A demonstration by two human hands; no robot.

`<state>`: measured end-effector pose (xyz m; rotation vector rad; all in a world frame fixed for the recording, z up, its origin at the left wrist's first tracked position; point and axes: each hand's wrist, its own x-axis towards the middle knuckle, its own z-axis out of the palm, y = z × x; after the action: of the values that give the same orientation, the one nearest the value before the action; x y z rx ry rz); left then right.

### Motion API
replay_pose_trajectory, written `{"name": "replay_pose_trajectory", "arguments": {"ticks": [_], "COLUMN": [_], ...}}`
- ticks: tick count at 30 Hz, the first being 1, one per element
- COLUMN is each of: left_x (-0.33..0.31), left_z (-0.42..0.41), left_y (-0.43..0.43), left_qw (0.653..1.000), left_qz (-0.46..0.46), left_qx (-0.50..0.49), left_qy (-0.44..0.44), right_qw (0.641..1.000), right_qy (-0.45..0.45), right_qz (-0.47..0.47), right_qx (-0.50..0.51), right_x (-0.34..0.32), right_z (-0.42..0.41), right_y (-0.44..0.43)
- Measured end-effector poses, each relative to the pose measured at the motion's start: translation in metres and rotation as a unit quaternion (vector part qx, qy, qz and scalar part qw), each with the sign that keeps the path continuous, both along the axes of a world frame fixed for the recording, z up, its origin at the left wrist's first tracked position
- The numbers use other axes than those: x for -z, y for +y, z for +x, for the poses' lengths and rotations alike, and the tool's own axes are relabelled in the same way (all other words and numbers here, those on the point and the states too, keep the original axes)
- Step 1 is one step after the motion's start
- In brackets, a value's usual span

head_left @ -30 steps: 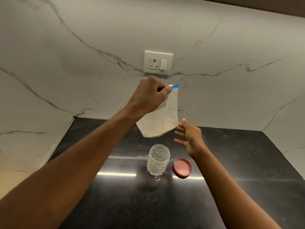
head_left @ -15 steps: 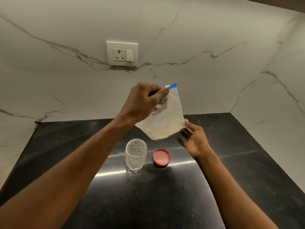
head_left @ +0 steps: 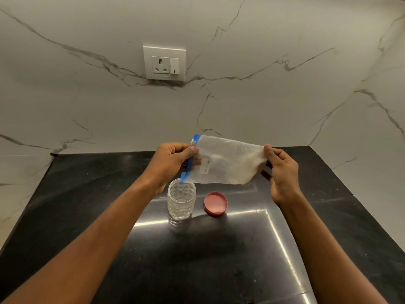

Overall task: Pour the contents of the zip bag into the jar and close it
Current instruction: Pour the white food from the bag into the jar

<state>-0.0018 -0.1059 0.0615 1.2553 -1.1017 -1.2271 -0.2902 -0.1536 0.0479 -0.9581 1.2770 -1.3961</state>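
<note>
A clear zip bag (head_left: 228,161) with a blue zip strip and pale powder inside is held sideways in the air, its zip end pointing left. My left hand (head_left: 173,163) grips the zip end, and my right hand (head_left: 281,170) pinches the bag's bottom end. The bag's lower zip corner hangs just over the mouth of an open, dimpled glass jar (head_left: 181,199) standing on the black counter. The red lid (head_left: 215,203) lies upside down on the counter just right of the jar.
The black polished counter (head_left: 197,260) runs to marble walls at the back and on both sides. A white wall socket with switch (head_left: 164,63) sits on the back wall above the hands.
The bag has turned from hanging upright to lying sideways and has dropped toward the jar. My right hand, open before, now grips the bag's bottom. The camera has shifted.
</note>
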Motion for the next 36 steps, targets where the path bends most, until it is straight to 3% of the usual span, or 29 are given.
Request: {"name": "replay_pose_trajectory", "arguments": {"ticks": [18,36], "left_x": [0.042,0.051], "left_z": [0.016,0.015], "left_y": [0.024,0.029], "left_qw": [0.997,0.993], "left_qz": [-0.012,-0.033], "left_qx": [-0.081,-0.11], "left_qy": [0.016,0.041], "right_qw": [0.977,0.946], "right_qy": [0.129,0.24], "right_qz": [-0.168,-0.218], "right_qx": [-0.013,-0.019], "right_x": [-0.023,-0.042], "right_z": [0.035,0.049], "right_y": [0.016,0.016]}}
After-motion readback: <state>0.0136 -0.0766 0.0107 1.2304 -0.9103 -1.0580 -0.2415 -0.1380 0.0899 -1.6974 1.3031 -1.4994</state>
